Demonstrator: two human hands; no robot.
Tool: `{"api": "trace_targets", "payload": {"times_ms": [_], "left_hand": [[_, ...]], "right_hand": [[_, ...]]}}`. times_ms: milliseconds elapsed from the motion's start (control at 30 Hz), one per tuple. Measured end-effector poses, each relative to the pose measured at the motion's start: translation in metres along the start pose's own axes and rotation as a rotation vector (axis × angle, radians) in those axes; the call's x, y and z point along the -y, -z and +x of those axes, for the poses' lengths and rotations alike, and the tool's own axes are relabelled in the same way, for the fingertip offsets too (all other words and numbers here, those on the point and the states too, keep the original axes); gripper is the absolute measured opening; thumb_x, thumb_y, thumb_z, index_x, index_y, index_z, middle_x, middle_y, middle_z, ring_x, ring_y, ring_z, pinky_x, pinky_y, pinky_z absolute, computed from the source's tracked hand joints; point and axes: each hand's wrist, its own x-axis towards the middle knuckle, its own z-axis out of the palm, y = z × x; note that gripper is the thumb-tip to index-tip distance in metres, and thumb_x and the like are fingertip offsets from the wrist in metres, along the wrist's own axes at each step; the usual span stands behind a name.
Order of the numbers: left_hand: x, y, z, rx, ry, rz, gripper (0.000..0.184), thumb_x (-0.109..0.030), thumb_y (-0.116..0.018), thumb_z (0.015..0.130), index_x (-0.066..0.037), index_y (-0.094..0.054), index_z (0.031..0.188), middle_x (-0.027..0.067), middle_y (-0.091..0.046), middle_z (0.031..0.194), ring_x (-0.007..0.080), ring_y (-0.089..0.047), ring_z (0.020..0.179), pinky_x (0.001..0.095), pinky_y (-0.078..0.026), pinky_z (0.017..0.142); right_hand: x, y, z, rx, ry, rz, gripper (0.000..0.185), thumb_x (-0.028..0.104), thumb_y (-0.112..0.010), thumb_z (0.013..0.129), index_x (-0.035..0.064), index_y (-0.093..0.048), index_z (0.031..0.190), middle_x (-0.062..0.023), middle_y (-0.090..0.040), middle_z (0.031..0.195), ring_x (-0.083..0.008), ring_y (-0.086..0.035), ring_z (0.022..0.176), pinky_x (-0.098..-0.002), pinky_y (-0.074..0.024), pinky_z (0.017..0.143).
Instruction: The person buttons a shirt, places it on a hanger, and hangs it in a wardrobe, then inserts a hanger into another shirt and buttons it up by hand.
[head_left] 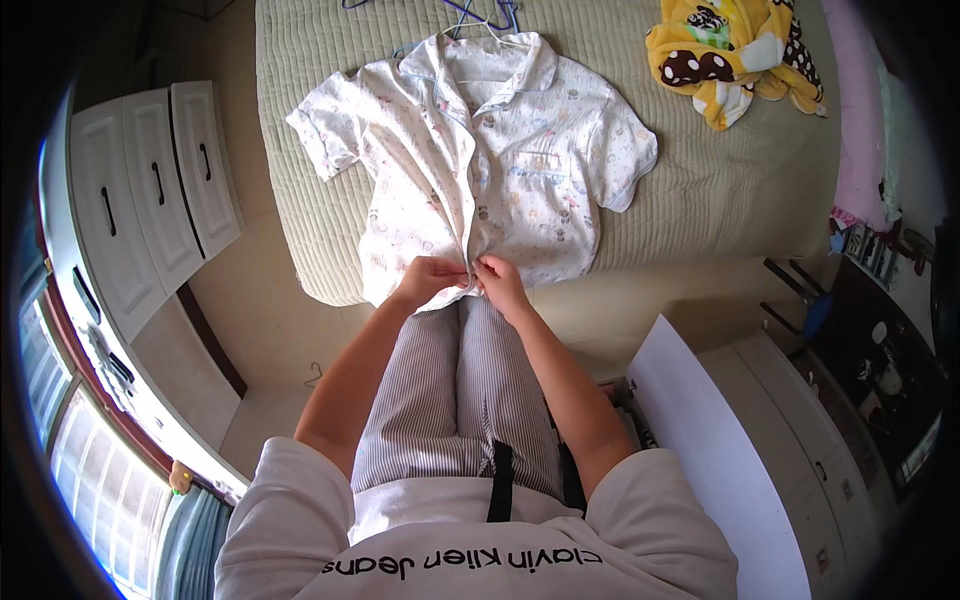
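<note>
A white short-sleeved pajama shirt (530,150) with a small print and pale blue piping lies spread on the bed, collar at the far end. A white hanger (490,27) shows its hook above the collar. At the near hem, my left hand (432,279) pinches one edge of the front opening. Close against it, my right hand (499,281) grips the other edge, fingers closed. Both hands meet at the bottom of the button placket; the button itself, if one is there, is hidden by my fingers.
A quilted green bedspread (720,190) covers the bed. A yellow patterned blanket (735,55) lies bunched at the far right, and blue and purple hangers (500,15) lie beyond the collar. White drawers (150,190) stand left; a white panel (710,450) is at the lower right.
</note>
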Motion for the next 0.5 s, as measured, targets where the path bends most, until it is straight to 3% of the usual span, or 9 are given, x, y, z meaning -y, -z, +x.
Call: {"api": "trace_targets", "payload": {"times_ms": [33, 333, 500], "left_hand": [[0.002, -0.002, 0.001, -0.024, -0.015, 0.006, 0.022, -0.006, -0.068, 0.082, 0.007, -0.066, 0.099, 0.0109, -0.069, 0.088, 0.0143, -0.065, 0.08, 0.0254, -0.049, 0.072], [0.001, -0.002, 0.004, -0.089, -0.011, 0.134, 0.015, -0.007, -0.072, 0.079, 0.006, -0.065, 0.083, 0.0087, -0.068, 0.076, 0.0124, -0.063, 0.069, 0.0247, -0.05, 0.065], [0.011, -0.003, 0.009, -0.21, -0.089, 0.398, 0.016, -0.01, -0.074, 0.076, 0.003, -0.066, 0.082, 0.007, -0.067, 0.073, 0.0118, -0.063, 0.067, 0.0256, -0.05, 0.064]], "right_hand": [[0.001, 0.0, -0.001, 0.025, -0.025, 0.025, 0.018, 0.013, -0.052, 0.094, 0.0016, -0.057, 0.081, 0.0012, -0.051, 0.061, -0.0067, -0.044, 0.051, -0.0228, -0.036, 0.048], [0.019, 0.001, -0.005, 0.154, -0.308, 0.316, 0.026, 0.027, -0.051, 0.095, 0.0057, -0.055, 0.08, -0.0001, -0.054, 0.06, -0.0071, -0.05, 0.051, -0.0209, -0.0384, 0.044], [0.012, -0.015, 0.001, 0.054, -0.052, -0.032, 0.032, 0.028, -0.053, 0.093, 0.0021, -0.055, 0.074, -0.0053, -0.057, 0.056, -0.0138, -0.054, 0.044, -0.0284, -0.0419, 0.041]]}}
